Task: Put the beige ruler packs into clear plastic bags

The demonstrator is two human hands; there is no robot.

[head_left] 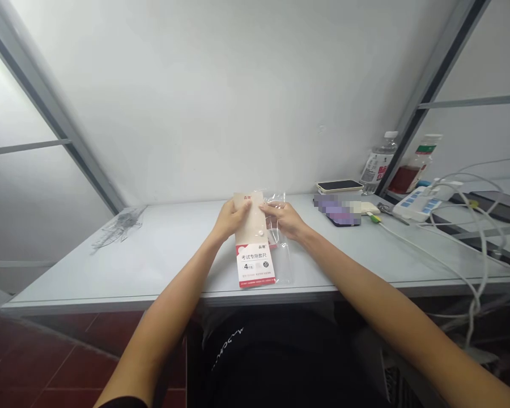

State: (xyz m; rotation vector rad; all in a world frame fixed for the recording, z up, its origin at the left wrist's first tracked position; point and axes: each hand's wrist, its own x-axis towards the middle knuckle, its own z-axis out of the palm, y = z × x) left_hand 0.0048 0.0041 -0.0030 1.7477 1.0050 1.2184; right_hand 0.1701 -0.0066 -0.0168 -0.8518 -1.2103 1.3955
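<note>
Below the left end of the bench [110, 272], red floor tiles [68, 362] show, and a crumpled scrap of clear film [119, 228] lies on the bench top at the far left. Near the middle, the left hand [232, 220] clamps the top of a ruler-set packet [255, 266], a cream card with a red-and-white printed label, which stands tilted with its lower end on the bench. The right hand [283, 220] lies just beside it, apart from the left, over the top of a clear plastic bag [283, 260]; whether it grips the bag, I cannot tell. Farther right sit a pixelated purple object [338, 209], a phone [339, 186], a water bottle [379, 161], a bottle of red liquid [412, 167], and a power strip [416, 203] with white cables [471, 226].
</note>
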